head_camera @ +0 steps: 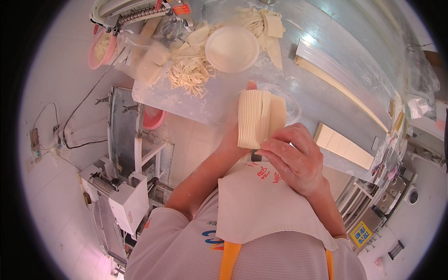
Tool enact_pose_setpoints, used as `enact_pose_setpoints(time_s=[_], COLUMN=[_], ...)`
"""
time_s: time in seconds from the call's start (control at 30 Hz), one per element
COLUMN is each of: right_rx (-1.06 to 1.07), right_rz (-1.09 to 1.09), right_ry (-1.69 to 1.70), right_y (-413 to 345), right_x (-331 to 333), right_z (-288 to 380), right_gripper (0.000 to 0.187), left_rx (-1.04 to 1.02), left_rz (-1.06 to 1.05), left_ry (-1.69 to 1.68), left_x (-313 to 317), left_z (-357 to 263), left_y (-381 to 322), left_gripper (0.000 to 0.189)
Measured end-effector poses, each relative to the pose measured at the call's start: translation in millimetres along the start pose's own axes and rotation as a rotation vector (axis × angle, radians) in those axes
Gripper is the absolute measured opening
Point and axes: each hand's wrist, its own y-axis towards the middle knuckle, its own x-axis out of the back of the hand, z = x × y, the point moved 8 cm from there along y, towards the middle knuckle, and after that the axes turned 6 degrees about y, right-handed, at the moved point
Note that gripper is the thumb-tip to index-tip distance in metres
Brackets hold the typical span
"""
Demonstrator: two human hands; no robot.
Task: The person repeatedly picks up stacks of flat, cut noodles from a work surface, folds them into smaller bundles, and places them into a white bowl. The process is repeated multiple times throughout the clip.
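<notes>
A fanned stack of thin dough wrappers rests in my left hand, its many edges showing as fine parallel ridges. A fingertip of that hand shows above the stack; most of the palm is hidden beneath it. With thumb and fingertips, my right hand pinches at the stack's lower right corner. Partly behind the wrappers, a clear round plastic piece lies on the metal table. To the right of my right hand is a row of cut pale dough pieces near the table edge.
Cut noodles, a round whitish tub and folded dough strips occupy the far side. A long pale bar crosses the table's right. White machinery stands at left, beside a pink basin below table level.
</notes>
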Motion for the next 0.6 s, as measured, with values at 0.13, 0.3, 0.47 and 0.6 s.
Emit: enact_pose_setpoints(time_s=[0.13, 0.3, 0.47, 0.6], right_rx=[-0.012, -0.167, -0.337, -0.492], right_rz=[0.023, 0.0, -0.097, -0.207], right_ry=[0.027, 0.177, 0.25, 0.251], right_y=[-2.3, -4.7, -15.3, -41.8], right_x=[-2.7, -2.1, 2.0, 2.8], right_z=[-5.3, -15.3, -29.5, -45.0], right_gripper=[0.028, 0.021, 0.019, 0.03], left_rx=[-0.016, -0.027, -0.15, -0.213], left_rz=[-0.053, 0.006, -0.198, -0.188], left_ry=[0.011, 0.028, 0.413, 0.437], left_x=[2.8, 19.5, 15.5, 6.9], left_z=[-0.9, -4.2, -13.6, -14.1], left_y=[0.0, 3.6, -4.0, -8.3], left_gripper=[0.044, 0.044, 0.042, 0.043])
